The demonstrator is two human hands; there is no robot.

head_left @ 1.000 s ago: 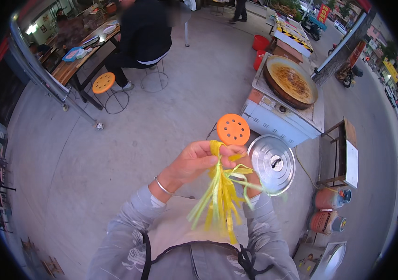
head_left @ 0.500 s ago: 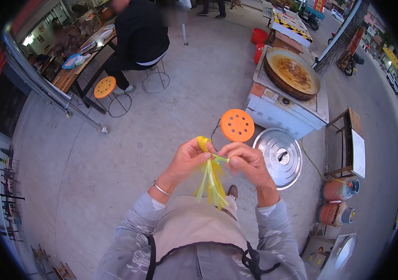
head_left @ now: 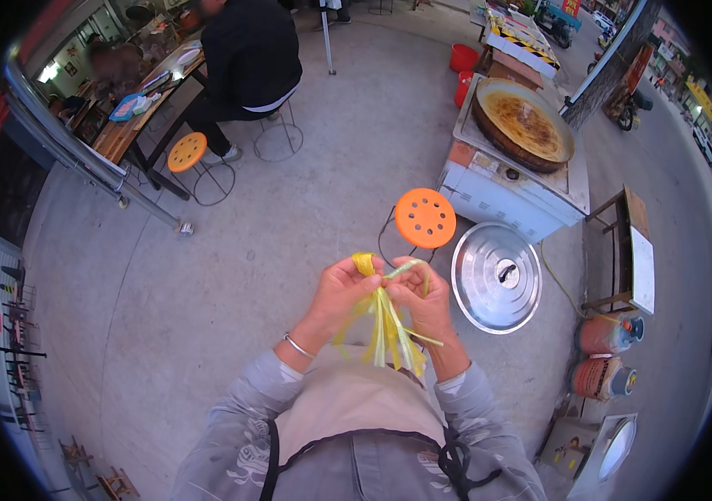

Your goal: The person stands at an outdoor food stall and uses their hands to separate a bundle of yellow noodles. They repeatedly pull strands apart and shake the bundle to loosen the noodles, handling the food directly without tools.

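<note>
Thin yellow and pale green ribbon-like strips [head_left: 385, 330] hang in a bundle between my two hands, in front of my beige apron [head_left: 356, 392]. My left hand [head_left: 339, 296] pinches the bundle near its top, where a broad yellow loop [head_left: 363, 264] stands up at the fingertips. Close against it, my right hand [head_left: 425, 305] is closed on a pale green strip [head_left: 403, 270], which bends over its fingers. The strips' loose ends dangle below both hands, one sticking out to the right. Where exactly the strips cross is hidden by my fingers.
An orange round stool [head_left: 425, 219] stands just ahead, beside a large metal lid [head_left: 498, 280] on the ground. Beyond is a griddle stove with a wide round pan [head_left: 523, 125]. Gas cylinders [head_left: 600, 377] stand at right. A person in black [head_left: 251, 58] sits at a table, far left.
My right hand has drawn in against the left and turned upward. The green strip, held out to the right before, now arches over the right fingers.
</note>
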